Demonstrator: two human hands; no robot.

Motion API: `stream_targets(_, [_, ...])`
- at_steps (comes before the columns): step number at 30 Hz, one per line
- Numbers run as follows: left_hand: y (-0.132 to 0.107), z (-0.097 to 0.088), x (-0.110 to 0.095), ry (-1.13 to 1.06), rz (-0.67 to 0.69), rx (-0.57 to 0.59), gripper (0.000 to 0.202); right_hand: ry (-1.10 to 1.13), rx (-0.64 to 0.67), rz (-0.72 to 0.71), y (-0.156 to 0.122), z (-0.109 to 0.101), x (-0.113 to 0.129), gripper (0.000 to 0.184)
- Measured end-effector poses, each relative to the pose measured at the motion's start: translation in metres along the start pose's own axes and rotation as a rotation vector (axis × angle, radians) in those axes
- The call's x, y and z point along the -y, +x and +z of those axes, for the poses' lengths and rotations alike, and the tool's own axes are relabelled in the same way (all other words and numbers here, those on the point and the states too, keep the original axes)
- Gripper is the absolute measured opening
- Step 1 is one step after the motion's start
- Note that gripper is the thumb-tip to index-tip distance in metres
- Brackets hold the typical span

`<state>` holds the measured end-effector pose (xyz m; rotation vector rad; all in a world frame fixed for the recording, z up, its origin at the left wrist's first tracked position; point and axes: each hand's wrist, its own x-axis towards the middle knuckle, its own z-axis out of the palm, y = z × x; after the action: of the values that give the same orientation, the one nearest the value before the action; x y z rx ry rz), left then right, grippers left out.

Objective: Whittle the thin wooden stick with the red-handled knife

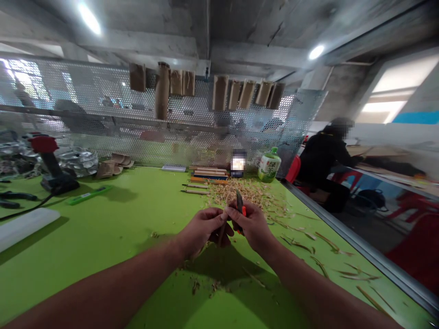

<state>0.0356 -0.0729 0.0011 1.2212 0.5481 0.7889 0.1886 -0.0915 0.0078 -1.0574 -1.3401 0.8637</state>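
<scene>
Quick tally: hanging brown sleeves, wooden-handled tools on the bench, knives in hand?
Brown paper sleeves hanging on the perforated metal panel: 9
Slim wooden-handled tools on the green bench: 2
Orange-handled knife in the right hand: 1
Total: 12

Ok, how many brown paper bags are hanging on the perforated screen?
9. Four brown paper bags hang left of the gap on the perforated metal screen, five right of it. Others could sit out of view.
</scene>
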Motion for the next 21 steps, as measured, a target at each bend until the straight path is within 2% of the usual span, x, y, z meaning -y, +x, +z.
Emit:
stream_targets(16, [0.0007,-0.0001,0.0015,0.013,0.002,-0.011,0.038,-0.079,0.019,-0.031,0.001,-0.0018,-0.0015,0.023])
stream_targets(21, [0.0013,-0.0006,0.0025,0.004,0.014,-0.002,0.037,-0.05,0.025,0.007,0.0,-0.0015,-0.0009,0.025])
